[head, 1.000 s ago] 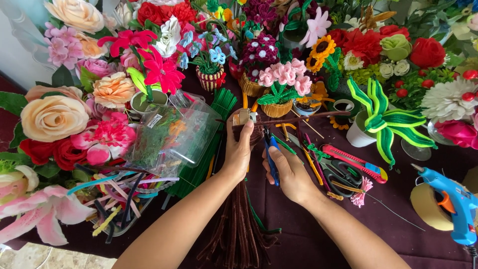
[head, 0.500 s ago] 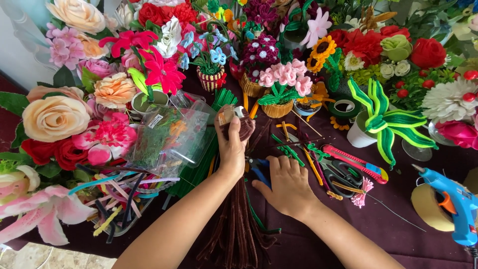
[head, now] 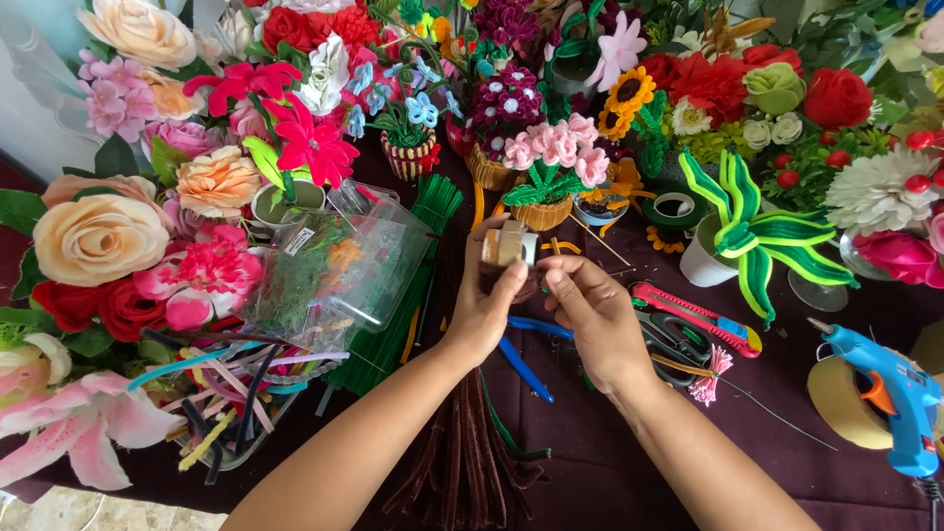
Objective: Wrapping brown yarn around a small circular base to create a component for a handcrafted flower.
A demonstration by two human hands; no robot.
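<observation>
— What has the left hand (head: 489,307) got hold of?

— A small tan roll (head: 508,244), probably floral tape, though it is too small to be sure. The thumb and fingers are clenched around it, lifting it off the dark purple tablecloth (head: 590,462), just in front of the little basket of pink pipe-cleaner flowers (head: 551,167).

— And the right hand (head: 595,315)?

— Close against the left, fingertips (head: 553,275) pinched together just below the roll. It seems to be nipping a loose end coming off it, but what sits between the fingers is hidden, so I cannot tell for certain.

— Why held up like that?

— My guess: raised and near the body, both hands can work on it with the clutter out of the way. The blue-handled pliers (head: 521,364) lie just under the wrists, the red utility knife (head: 693,317) and scissors (head: 669,339) near the right hand, the blue glue gun (head: 890,388) well off to the right.

— Which way does the roll face?

— It looks tilted, its flat face turned up and towards the camera. Being a squat roll, it has no real long axis; the short axis through its hole points roughly up at the viewer.

— Anything below?

— A bundle of brown pipe cleaners (head: 467,462) runs towards the person, green ones (head: 393,295) beside it.
</observation>
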